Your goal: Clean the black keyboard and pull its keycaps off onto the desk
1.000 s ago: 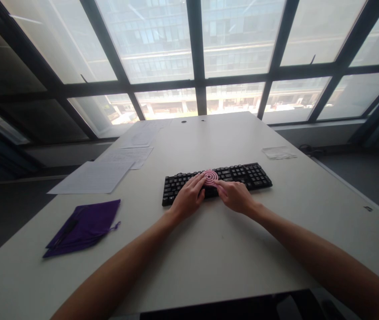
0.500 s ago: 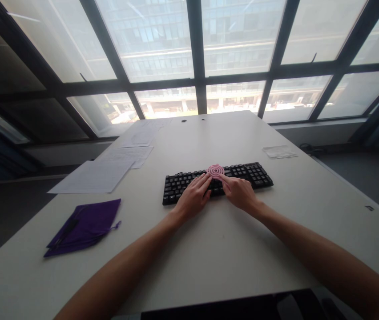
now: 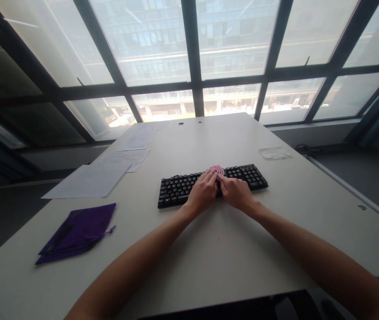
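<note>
One pink spiral disc (image 3: 219, 169) lies over the black keyboard (image 3: 176, 190) — left grip (image 3: 203, 190), unclenched and flat, touches it; right grip (image 3: 236, 191) pinches its near edge.

The fingers of the left hand (image 3: 203, 190) cover the near left part of the pink spiral disc (image 3: 218, 169). The right hand (image 3: 236, 192) curls so that most of its fingertips are out of sight, and its hold on the disc cannot be made out. Both hands hide the middle keys of the keyboard (image 3: 174, 192); its key labels are too small to read. The left forearm (image 3: 132, 260) runs off the near edge, as does a black object (image 3: 229, 307) that cannot be identified. Writing on the far left papers (image 3: 134, 138) is illegible. Glare washes out the building (image 3: 156, 40) outside.
</note>
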Available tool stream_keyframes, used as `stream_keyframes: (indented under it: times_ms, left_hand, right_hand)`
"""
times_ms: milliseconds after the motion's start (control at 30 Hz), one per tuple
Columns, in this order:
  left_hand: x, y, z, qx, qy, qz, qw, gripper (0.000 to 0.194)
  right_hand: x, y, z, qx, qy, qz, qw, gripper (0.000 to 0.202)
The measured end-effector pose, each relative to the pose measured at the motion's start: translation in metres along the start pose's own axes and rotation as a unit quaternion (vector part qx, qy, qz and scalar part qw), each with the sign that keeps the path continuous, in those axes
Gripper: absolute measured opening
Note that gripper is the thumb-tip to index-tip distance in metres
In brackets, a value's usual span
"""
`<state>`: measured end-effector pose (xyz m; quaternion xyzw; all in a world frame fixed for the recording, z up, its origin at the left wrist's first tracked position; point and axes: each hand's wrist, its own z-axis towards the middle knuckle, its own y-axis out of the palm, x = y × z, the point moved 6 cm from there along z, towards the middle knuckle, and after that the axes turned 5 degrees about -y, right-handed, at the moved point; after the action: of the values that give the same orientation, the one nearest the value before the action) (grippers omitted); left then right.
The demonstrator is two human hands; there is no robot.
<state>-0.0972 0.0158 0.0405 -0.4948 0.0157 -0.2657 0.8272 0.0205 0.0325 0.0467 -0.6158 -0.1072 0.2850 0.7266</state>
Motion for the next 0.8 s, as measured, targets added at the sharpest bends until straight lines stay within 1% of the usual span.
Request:
stream_keyframes:
  times_ms: [133, 300, 567, 700, 800]
  left_hand:
    - [-0.0007, 0.0031, 0.0015, 0.008, -0.017, -0.007, 1.0, 0.044]
    - [-0.002, 0.0011, -0.0009, 0.008, -0.024, -0.017, 1.0, 0.046]
    - [0.0016, 0.0002, -0.007, -0.002, -0.019, -0.002, 1.0, 0.05]
    - [0.0019, 0.001, -0.0083, -0.006, -0.014, -0.004, 1.0, 0.049]
    - [0.0019, 0.0007, -0.0075, -0.008, -0.009, -0.011, 1.0, 0.048]
  right_hand:
    - [-0.0025, -0.0008, 0.0006, -0.006, -0.005, 0.002, 1.0, 0.042]
    - [-0.002, -0.0014, -0.0004, -0.015, -0.003, 0.0, 1.0, 0.044]
    - [0.0019, -0.0044, -0.003, 0.023, 0.016, -0.001, 1.0, 0.046]
    - [0.002, -0.0032, -0.0028, 0.004, 0.033, -0.02, 0.999, 0.046]
    - [0.0002, -0.0017, -0.0027, -0.009, 0.032, -0.026, 0.999, 0.045]
